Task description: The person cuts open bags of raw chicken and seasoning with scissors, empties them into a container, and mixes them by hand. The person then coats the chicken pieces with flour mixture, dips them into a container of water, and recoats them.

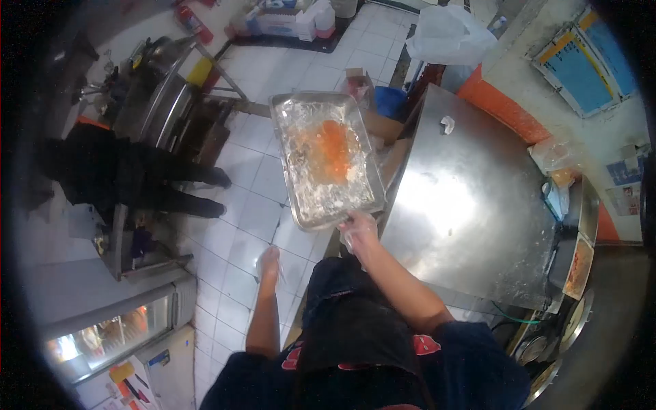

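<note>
My right hand (359, 231), in a clear plastic glove, grips the near edge of a rectangular metal tray (305, 217). The tray's inside looks lined with crinkled, shiny material, and an orange mass (333, 150) with some whitish bits lies in it. My left hand (269, 263), also in loose clear plastic, hangs lower left over the tiled floor, apart from the tray. Its fingers are too blurred to tell whether they are apart.
A steel table (471, 205) stands at the right with a small white scrap (447, 124) on it. Another person (130, 167) in dark clothes stands at the left by a metal counter. A blue container (389, 102) and cardboard lie beyond the tray.
</note>
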A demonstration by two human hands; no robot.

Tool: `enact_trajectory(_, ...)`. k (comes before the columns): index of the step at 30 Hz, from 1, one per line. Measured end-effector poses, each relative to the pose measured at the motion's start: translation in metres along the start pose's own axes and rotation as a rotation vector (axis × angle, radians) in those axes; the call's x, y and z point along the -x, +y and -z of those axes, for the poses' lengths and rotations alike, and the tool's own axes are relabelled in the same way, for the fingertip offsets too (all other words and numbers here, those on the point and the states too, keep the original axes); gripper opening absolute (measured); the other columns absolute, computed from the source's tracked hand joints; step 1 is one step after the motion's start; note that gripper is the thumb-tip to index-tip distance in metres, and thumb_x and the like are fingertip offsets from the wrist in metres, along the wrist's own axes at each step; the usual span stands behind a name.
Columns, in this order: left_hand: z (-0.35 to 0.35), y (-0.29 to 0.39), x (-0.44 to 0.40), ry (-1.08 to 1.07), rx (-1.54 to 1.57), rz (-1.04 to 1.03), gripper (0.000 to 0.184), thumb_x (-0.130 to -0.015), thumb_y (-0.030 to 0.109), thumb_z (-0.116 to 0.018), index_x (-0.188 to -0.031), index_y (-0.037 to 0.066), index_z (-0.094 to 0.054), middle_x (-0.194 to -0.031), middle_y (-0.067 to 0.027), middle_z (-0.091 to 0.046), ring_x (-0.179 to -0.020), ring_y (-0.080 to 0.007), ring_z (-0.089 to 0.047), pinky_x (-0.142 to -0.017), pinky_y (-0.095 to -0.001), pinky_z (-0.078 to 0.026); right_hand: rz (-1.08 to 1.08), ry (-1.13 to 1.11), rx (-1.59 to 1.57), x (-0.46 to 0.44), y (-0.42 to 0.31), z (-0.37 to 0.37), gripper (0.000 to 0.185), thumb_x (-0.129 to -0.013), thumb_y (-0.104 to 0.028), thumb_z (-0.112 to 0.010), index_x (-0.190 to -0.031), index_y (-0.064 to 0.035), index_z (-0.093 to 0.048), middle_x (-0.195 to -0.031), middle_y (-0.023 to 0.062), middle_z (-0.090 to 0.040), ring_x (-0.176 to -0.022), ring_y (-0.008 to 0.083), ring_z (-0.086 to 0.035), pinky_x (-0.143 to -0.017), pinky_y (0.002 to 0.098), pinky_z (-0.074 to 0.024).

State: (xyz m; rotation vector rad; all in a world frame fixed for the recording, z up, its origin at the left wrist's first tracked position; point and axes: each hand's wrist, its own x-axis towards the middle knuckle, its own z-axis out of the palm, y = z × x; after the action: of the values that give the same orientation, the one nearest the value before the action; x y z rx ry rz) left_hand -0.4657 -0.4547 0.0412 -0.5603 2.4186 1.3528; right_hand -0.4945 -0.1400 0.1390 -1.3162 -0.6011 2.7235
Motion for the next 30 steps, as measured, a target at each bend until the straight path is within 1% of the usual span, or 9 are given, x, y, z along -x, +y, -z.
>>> enact_trajectory(4,0.039,-0.033,0.050,0.019,-0.067,-0.007,0.037,-0.096,0.032,-0.046,-0.089,-0.002,-0.056,-0.081,-0.0091,-0.054,-0.080,-0.0200,-0.047,-0.073,-0.0386,-0.041,-0.087,0.194,0.020,-0.084,0.036,-0.004,0.015,-0.082,0.008,-0.055,-0.095,0.0004,-0.056,-0.085,0.0143,-0.057,-0.064,0.0263,-0.059,-0.048,0.0376,-0.0494)
enact_trajectory(7,0.069,-0.068,0.080,-0.093,-0.140,0.171,0.035,-0.095,0.029,-0.051,-0.112,0.001,-0.063,-0.107,-0.0135,-0.065,-0.098,-0.0236,-0.057,-0.089,-0.0385,-0.044,-0.085,0.153,-0.068,-0.162,0.072,0.023,0.021,-0.087,-0.001,-0.056,-0.107,0.0009,-0.056,-0.099,0.0187,-0.059,-0.075,0.0340,-0.063,-0.062,0.0449,-0.0569)
enact_trajectory(10,0.076,-0.094,0.116,0.035,-0.281,0.220,0.034,-0.091,0.029,-0.055,-0.101,-0.001,-0.066,-0.099,-0.0161,-0.067,-0.095,-0.0226,-0.062,-0.085,-0.0377,-0.047,-0.069,0.040,-0.386,-0.166,0.053,-0.007,0.031,-0.093,-0.011,-0.051,-0.123,-0.0057,-0.054,-0.120,0.0171,-0.058,-0.100,0.0343,-0.062,-0.083,0.0498,-0.0562)
enact_trajectory(12,0.085,-0.114,0.133,-0.119,-0.452,0.061,0.033,-0.094,0.032,-0.047,-0.088,0.005,-0.065,-0.093,-0.0176,-0.065,-0.095,-0.0311,-0.062,-0.077,-0.0456,-0.045,-0.179,0.117,-0.333,-0.175,0.043,-0.008,0.036,-0.098,-0.018,-0.043,-0.133,-0.0139,-0.049,-0.137,0.0130,-0.051,-0.120,0.0328,-0.052,-0.097,0.0538,-0.0494)
enact_trajectory(14,0.086,-0.116,0.142,-0.255,-0.825,0.069,0.033,-0.092,0.032,-0.043,-0.087,0.006,-0.063,-0.090,-0.0207,-0.062,-0.090,-0.0369,-0.060,-0.078,-0.0482,-0.044,-0.195,0.093,-0.396,-0.217,0.064,0.020,0.036,-0.098,-0.029,-0.043,-0.131,-0.0149,-0.051,-0.135,0.0135,-0.051,-0.125,0.0307,-0.047,-0.090,0.0491,-0.0551)
enact_trajectory(19,0.080,-0.067,0.145,-0.435,-0.895,0.109,0.033,-0.087,0.033,-0.047,-0.079,0.003,-0.060,-0.089,-0.0207,-0.063,-0.085,-0.0389,-0.059,-0.074,-0.0510,-0.044,-0.673,0.069,-0.737,-0.210,0.039,0.033,0.050,-0.095,-0.046,-0.047,-0.123,-0.0048,-0.052,-0.112,0.0191,-0.061,-0.095,0.0280,-0.065,-0.066,0.0288,-0.0606)
enact_trajectory(22,0.078,-0.081,0.121,-0.474,-1.003,0.099,0.031,-0.088,0.031,-0.048,-0.083,0.004,-0.062,-0.091,-0.0207,-0.064,-0.084,-0.0361,-0.060,-0.075,-0.0482,-0.044,-0.697,0.063,-0.729,-0.211,0.057,0.042,0.054,-0.096,-0.048,-0.045,-0.118,0.0003,-0.053,-0.103,0.0188,-0.063,-0.078,0.0258,-0.067,-0.059,0.0262,-0.0590)
enact_trajectory(25,0.084,-0.063,0.109,-0.254,-0.532,0.296,0.030,-0.090,0.029,-0.049,-0.088,0.004,-0.065,-0.090,-0.0179,-0.066,-0.082,-0.0314,-0.061,-0.076,-0.0438,-0.045,-0.636,0.049,-0.769,-0.214,0.070,0.039,0.055,-0.096,-0.050,-0.045,-0.114,0.0013,-0.055,-0.100,0.0182,-0.063,-0.078,0.0246,-0.066,-0.054,0.0277,-0.0579)
enact_trajectory(30,0.096,-0.036,0.075,-0.172,-0.677,0.182,0.026,-0.091,0.025,-0.053,-0.096,0.004,-0.067,-0.089,-0.0126,-0.067,-0.082,-0.0267,-0.061,-0.079,-0.0384,-0.047,-0.552,0.008,-0.849,-0.237,0.074,0.032,0.050,-0.096,-0.045,-0.047,-0.116,0.0000,-0.057,-0.105,0.0160,-0.064,-0.089,0.0281,-0.065,-0.062,0.0326,-0.0608)
